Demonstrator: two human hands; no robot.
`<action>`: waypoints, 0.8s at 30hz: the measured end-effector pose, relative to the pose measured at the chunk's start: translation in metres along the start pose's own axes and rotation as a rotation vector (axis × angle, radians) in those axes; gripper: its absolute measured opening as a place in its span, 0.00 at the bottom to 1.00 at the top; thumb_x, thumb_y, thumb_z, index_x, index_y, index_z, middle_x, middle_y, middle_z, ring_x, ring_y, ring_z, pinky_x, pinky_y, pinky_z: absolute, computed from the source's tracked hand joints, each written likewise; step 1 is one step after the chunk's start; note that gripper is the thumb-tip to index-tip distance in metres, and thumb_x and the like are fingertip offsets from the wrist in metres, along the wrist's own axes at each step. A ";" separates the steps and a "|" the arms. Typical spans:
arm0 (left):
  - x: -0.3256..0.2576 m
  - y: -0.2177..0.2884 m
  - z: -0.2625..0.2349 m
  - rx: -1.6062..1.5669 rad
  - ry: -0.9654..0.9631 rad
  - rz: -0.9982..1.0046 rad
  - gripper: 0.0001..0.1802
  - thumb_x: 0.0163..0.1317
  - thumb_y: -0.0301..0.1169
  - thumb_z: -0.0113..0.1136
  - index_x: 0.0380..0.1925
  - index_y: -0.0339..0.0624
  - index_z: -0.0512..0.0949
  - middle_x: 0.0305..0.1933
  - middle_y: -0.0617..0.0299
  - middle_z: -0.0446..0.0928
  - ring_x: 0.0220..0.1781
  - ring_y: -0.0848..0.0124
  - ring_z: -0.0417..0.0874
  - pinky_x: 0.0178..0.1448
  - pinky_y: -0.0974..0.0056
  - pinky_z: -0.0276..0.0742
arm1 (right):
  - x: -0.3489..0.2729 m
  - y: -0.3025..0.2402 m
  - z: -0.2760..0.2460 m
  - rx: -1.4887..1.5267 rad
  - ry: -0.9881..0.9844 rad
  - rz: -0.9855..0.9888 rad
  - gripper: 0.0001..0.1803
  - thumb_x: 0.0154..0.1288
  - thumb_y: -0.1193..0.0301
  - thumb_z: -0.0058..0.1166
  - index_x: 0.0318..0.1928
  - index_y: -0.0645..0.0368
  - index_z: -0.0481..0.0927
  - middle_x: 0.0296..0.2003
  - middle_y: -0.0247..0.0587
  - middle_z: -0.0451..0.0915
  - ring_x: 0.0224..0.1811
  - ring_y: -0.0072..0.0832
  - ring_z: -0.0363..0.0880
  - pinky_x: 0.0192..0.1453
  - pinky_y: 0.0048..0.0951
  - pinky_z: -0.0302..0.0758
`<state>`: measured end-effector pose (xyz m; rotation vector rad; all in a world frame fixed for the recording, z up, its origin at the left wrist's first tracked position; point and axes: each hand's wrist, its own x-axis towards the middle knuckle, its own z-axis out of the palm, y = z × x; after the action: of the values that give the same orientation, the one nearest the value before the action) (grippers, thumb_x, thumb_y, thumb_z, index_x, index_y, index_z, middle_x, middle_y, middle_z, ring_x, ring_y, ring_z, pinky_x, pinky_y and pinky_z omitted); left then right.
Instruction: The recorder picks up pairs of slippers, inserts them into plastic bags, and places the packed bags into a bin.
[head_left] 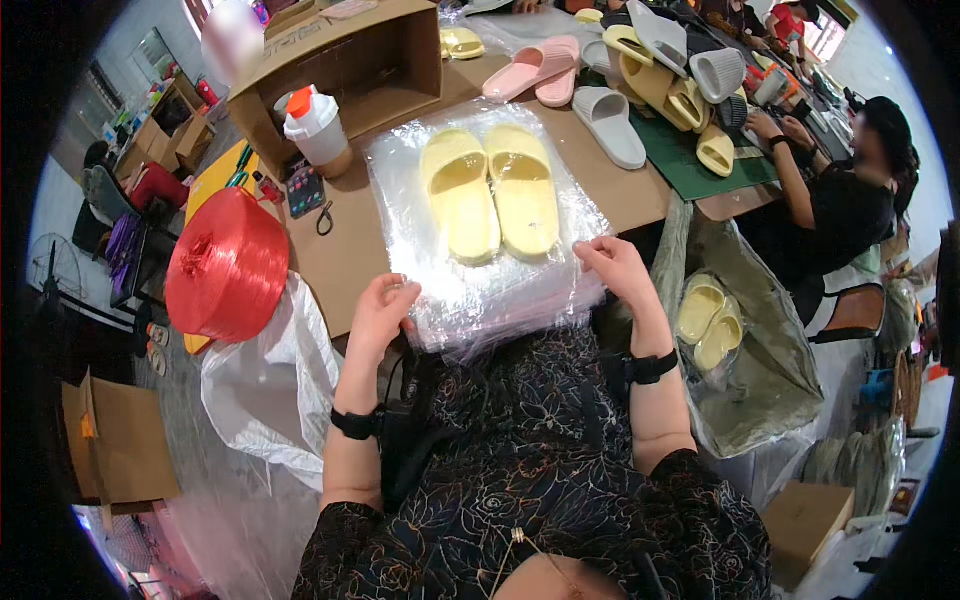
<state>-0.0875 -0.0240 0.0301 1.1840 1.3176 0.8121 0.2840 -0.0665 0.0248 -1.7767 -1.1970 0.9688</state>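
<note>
A pair of pale yellow slide sandals (476,215) lies side by side on the table in front of me, toes away from me. Shiny glints over them suggest they are inside the top clear plastic bag (400,190), which rests on a stack of similar bags (490,325). My left hand (383,308) has its fingers closed at the bag's near left edge. At the right edge, my right hand (618,265) pinches the bag between thumb and fingers.
A cardboard box (340,75), an orange-capped bottle (318,130), a phone (305,190) and red twine (225,265) stand left. Loose slides (660,85) pile up at the back right. A sack (760,350) with bagged yellow slides opens beside me. A co-worker (850,190) sits right.
</note>
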 end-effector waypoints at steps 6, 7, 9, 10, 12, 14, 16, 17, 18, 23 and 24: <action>0.010 -0.017 -0.005 0.101 -0.089 0.152 0.13 0.64 0.36 0.66 0.39 0.36 0.81 0.26 0.70 0.76 0.22 0.81 0.72 0.26 0.74 0.65 | 0.001 0.017 -0.008 0.159 0.048 -0.087 0.13 0.64 0.68 0.63 0.40 0.68 0.82 0.30 0.33 0.83 0.31 0.16 0.76 0.37 0.20 0.71; 0.010 -0.020 -0.010 0.060 -0.108 0.136 0.10 0.63 0.33 0.66 0.38 0.36 0.81 0.27 0.69 0.77 0.25 0.81 0.73 0.28 0.74 0.67 | 0.000 0.019 -0.010 0.182 0.029 -0.081 0.12 0.64 0.69 0.63 0.39 0.68 0.82 0.31 0.34 0.83 0.31 0.16 0.77 0.37 0.20 0.72; 0.011 -0.024 -0.017 0.037 -0.090 0.129 0.10 0.63 0.32 0.66 0.37 0.36 0.81 0.27 0.69 0.77 0.25 0.80 0.73 0.29 0.74 0.68 | 0.000 0.020 -0.012 0.197 0.001 -0.060 0.11 0.65 0.71 0.61 0.41 0.68 0.81 0.32 0.34 0.84 0.33 0.17 0.78 0.39 0.21 0.72; 0.011 -0.026 -0.018 0.019 -0.072 0.124 0.09 0.63 0.30 0.66 0.37 0.37 0.81 0.28 0.69 0.77 0.26 0.80 0.74 0.30 0.73 0.69 | -0.001 0.022 -0.012 0.194 -0.003 -0.061 0.11 0.65 0.71 0.61 0.41 0.68 0.81 0.32 0.34 0.84 0.33 0.17 0.78 0.39 0.21 0.72; 0.006 -0.020 -0.014 0.040 -0.062 0.149 0.09 0.64 0.29 0.63 0.42 0.37 0.80 0.31 0.68 0.77 0.24 0.80 0.73 0.30 0.73 0.71 | -0.005 0.025 -0.010 0.317 0.019 -0.067 0.12 0.67 0.75 0.57 0.48 0.67 0.79 0.31 0.33 0.83 0.31 0.16 0.75 0.39 0.20 0.71; -0.006 -0.010 -0.010 0.063 0.076 0.246 0.17 0.62 0.25 0.61 0.52 0.37 0.78 0.45 0.56 0.81 0.38 0.69 0.83 0.45 0.65 0.79 | -0.012 0.024 -0.013 0.354 -0.006 -0.130 0.15 0.67 0.77 0.54 0.53 0.65 0.77 0.34 0.32 0.83 0.30 0.16 0.73 0.39 0.20 0.70; -0.020 0.004 -0.011 0.343 0.093 0.527 0.22 0.59 0.22 0.60 0.56 0.40 0.76 0.56 0.53 0.77 0.50 0.61 0.81 0.52 0.61 0.79 | -0.022 0.021 -0.016 0.389 -0.026 -0.187 0.19 0.67 0.80 0.51 0.58 0.63 0.76 0.36 0.32 0.82 0.30 0.16 0.71 0.38 0.19 0.69; -0.028 0.007 -0.012 0.627 0.109 0.806 0.28 0.56 0.19 0.58 0.59 0.44 0.75 0.66 0.50 0.73 0.62 0.53 0.79 0.59 0.56 0.78 | -0.029 0.017 -0.015 0.299 -0.051 -0.275 0.22 0.67 0.82 0.49 0.61 0.60 0.75 0.38 0.32 0.81 0.30 0.15 0.69 0.38 0.18 0.69; -0.032 0.007 -0.014 0.625 0.106 0.803 0.28 0.56 0.19 0.58 0.59 0.44 0.75 0.66 0.50 0.73 0.62 0.53 0.79 0.59 0.56 0.78 | -0.036 0.014 -0.016 0.208 -0.076 -0.360 0.26 0.67 0.83 0.46 0.64 0.57 0.73 0.41 0.31 0.79 0.30 0.15 0.67 0.38 0.18 0.68; -0.038 0.004 -0.014 0.768 -0.212 0.820 0.28 0.50 0.22 0.66 0.55 0.50 0.80 0.72 0.61 0.69 0.80 0.54 0.58 0.80 0.49 0.54 | -0.044 0.008 -0.017 0.073 -0.104 -0.487 0.26 0.63 0.84 0.49 0.60 0.52 0.79 0.46 0.30 0.76 0.32 0.15 0.68 0.38 0.16 0.67; -0.036 0.002 -0.014 0.769 -0.231 0.857 0.25 0.49 0.24 0.69 0.51 0.47 0.83 0.70 0.60 0.72 0.79 0.54 0.59 0.79 0.49 0.55 | -0.043 0.009 -0.017 0.019 -0.089 -0.518 0.24 0.61 0.84 0.52 0.56 0.52 0.82 0.47 0.30 0.75 0.33 0.15 0.69 0.37 0.16 0.67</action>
<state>-0.1057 -0.0552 0.0443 2.4675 0.9084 0.7140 0.2909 -0.1122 0.0310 -1.3147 -1.5931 0.7494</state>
